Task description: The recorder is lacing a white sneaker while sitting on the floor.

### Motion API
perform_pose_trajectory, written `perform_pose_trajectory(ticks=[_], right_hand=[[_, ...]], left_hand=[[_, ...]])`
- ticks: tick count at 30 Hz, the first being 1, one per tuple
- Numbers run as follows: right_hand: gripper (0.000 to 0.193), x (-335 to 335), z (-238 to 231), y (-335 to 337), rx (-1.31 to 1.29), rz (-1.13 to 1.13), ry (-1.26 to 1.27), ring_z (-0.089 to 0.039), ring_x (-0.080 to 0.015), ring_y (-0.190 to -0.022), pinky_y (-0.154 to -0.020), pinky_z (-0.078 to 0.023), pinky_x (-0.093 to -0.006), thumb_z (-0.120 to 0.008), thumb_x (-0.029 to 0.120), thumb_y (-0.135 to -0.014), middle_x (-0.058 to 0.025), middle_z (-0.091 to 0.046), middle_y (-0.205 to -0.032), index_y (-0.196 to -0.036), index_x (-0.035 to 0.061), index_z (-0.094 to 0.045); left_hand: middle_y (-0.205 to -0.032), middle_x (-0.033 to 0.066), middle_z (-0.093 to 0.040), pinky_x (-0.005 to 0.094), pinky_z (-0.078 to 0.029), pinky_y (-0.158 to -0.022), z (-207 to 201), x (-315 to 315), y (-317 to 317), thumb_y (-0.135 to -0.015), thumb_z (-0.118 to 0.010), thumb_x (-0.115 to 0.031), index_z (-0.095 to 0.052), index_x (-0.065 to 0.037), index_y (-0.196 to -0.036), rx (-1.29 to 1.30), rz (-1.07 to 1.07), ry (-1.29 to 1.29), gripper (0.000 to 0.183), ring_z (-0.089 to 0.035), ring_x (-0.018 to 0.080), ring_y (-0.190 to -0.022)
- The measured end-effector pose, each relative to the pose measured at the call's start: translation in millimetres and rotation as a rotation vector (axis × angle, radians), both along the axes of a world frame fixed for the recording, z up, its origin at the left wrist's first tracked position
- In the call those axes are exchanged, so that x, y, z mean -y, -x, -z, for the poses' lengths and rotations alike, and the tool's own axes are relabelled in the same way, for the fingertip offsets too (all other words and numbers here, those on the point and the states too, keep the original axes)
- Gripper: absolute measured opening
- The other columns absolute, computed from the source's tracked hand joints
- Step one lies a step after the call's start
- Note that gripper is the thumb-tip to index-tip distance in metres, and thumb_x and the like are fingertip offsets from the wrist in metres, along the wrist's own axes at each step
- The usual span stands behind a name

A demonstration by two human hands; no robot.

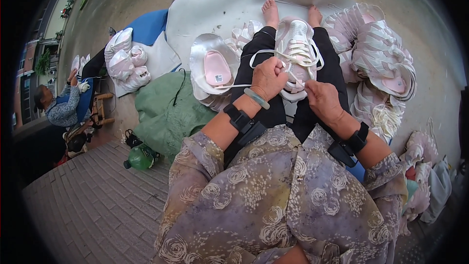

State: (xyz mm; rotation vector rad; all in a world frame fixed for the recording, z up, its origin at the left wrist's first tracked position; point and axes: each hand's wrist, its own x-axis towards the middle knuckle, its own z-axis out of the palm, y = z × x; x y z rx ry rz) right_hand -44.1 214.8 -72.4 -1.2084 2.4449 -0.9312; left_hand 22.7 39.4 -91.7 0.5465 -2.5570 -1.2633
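Note:
A white and pale pink sneaker (pixel 299 32) rests between my knees, toe pointing away from me. White shoelace (pixel 261 53) runs through its eyelets and loops out on both sides. My left hand (pixel 267 78) is closed in a pinch on the lace at the sneaker's left side, and a length of lace trails leftward from it. On the other side, near the shoe's opening, my right hand (pixel 323 100) is also pinched, thumb against fingers. What lies between those fingertips is too small to make out.
Stacked white and pink shoe uppers (pixel 383 51) lie at my right, with a bundle of laces (pixel 387 120) below. Left of my legs are an upper with a pink insole (pixel 217 67), green cloth (pixel 166 110) and a green bottle (pixel 140 158). Another person (pixel 66 105) sits far left.

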Motion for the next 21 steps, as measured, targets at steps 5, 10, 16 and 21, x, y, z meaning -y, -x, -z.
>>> perform_pose_trajectory(ticks=[5, 10, 16, 21], right_hand=[[0.007, -91.9, -3.6, 23.1, 0.058, 0.067, -0.127, -0.056, -0.0329, -0.059, -0.051, -0.041, -0.0407, -0.056, 0.010, -0.076, -0.0142, -0.054, -0.060, -0.072, 0.0044, -0.053], [0.010, -97.2, -3.9, 35.5, 0.115, 0.112, -0.054, -0.054, -0.0252, -0.052, -0.050, -0.042, -0.0339, -0.060, 0.013, -0.075, -0.0095, -0.053, -0.056, -0.075, 0.0038, -0.057], [0.019, -36.3, 1.3, 41.8, 0.212, 0.237, 0.181, -0.052, -0.0174, -0.051, -0.051, -0.042, -0.0302, -0.064, 0.020, -0.075, -0.0080, -0.054, -0.057, -0.077, 0.0018, -0.058], [0.018, -1.9, 35.1, 45.9, 0.593, 0.336, 0.358, -0.050, -0.0139, -0.050, -0.050, -0.041, -0.0275, -0.062, 0.018, -0.077, -0.0077, -0.052, -0.056, -0.076, 0.0009, -0.058]], left_hand=[[-0.060, 0.0080, -0.056, 0.0259, -0.044, -0.051, -8.1, -3.3, -1.8, -0.070, -0.060, -0.006, -0.055, 0.000, -0.075, -0.107, 0.053, 0.049, 0.009, -0.055, 0.0140, -0.051], [-0.059, 0.0107, -0.057, 0.0291, -0.045, -0.049, -9.1, -33.4, 12.9, -0.077, -0.053, -0.005, -0.059, 0.000, -0.083, -0.294, 0.135, 0.109, 0.010, -0.060, 0.0160, -0.053], [-0.058, 0.0082, -0.057, 0.0259, -0.041, -0.035, -5.5, -50.6, 30.0, -0.078, -0.046, -0.003, -0.058, -0.001, -0.089, 0.218, 0.026, -0.431, 0.017, -0.052, 0.0131, -0.038], [-0.060, 0.0062, -0.057, 0.0225, -0.037, -0.031, -15.7, -55.8, 33.2, -0.079, -0.045, -0.002, -0.057, -0.002, -0.093, 0.280, -0.079, -0.615, 0.018, -0.049, 0.0101, -0.037]])
